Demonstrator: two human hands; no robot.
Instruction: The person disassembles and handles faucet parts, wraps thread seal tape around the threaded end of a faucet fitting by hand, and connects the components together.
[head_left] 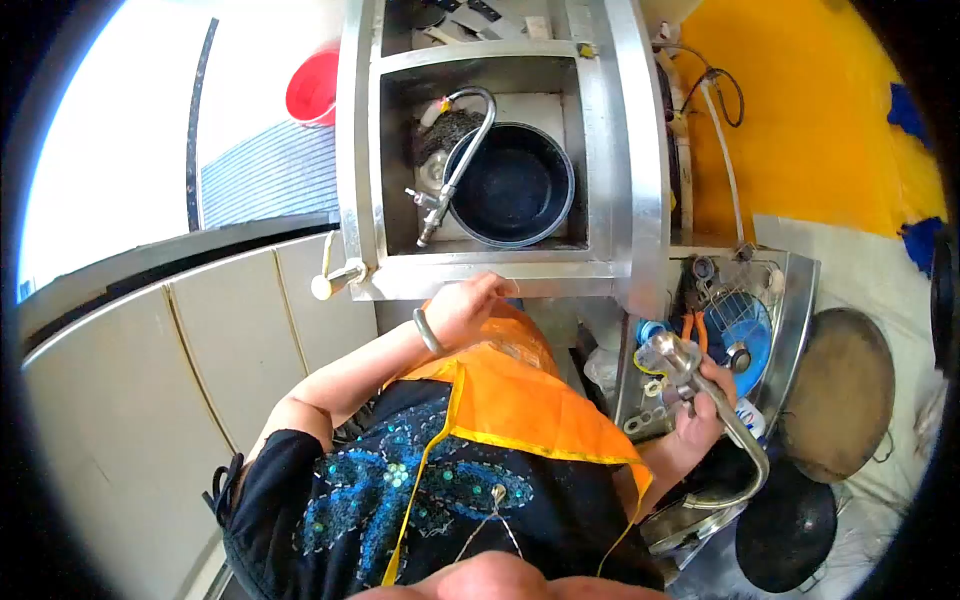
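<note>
My right hand (708,402) is wrapped around a metal faucet (742,436) with a long curved spout, held over the cluttered shelf at my right side. The faucet's valve end points up and its spout bends down and back toward me. My left hand (478,302) is at the front rim of the steel sink (430,278), its fingers curled together; whatever is between them is too small to make out. Inside the basin, a second curved faucet (466,165) lies across the rim of a black pot (512,188). A dark scouring clump (447,135) is beside the pot.
On the right shelf are a blue strainer or basket (752,345), orange-handled pliers (697,325) and small metal parts. A round brown board (838,380) and a black wok (788,535) stand farther right. A red bucket (314,88) is beyond the sink's left side.
</note>
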